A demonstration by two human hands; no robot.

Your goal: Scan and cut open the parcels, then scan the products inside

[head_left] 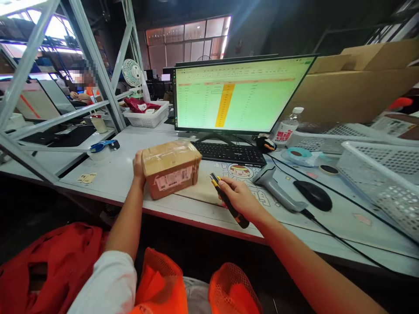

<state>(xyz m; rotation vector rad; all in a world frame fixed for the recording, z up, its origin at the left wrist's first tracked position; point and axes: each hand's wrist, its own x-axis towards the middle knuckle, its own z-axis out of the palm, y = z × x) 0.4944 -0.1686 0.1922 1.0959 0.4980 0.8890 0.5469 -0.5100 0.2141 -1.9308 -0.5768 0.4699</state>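
Observation:
A taped cardboard box (172, 165) with a white shipping label on its near side is at the front of the white desk (121, 161). My left hand (139, 168) grips the box at its left end, with most of the fingers hidden behind it. To the right of the box, my right hand (237, 196) is wrapped round a black and yellow utility knife (234, 209). The knife's front end points up and left towards the box, apart from it. Whether the blade is out is too small to tell.
A keyboard (229, 152) and a monitor (232, 96) stand behind the box. Right of my right hand lie a grey barcode scanner (278, 189), a black mouse (313, 195) and a white basket (376, 174). A bottle (288, 126) is by the monitor. A metal frame (88, 65) rises at left.

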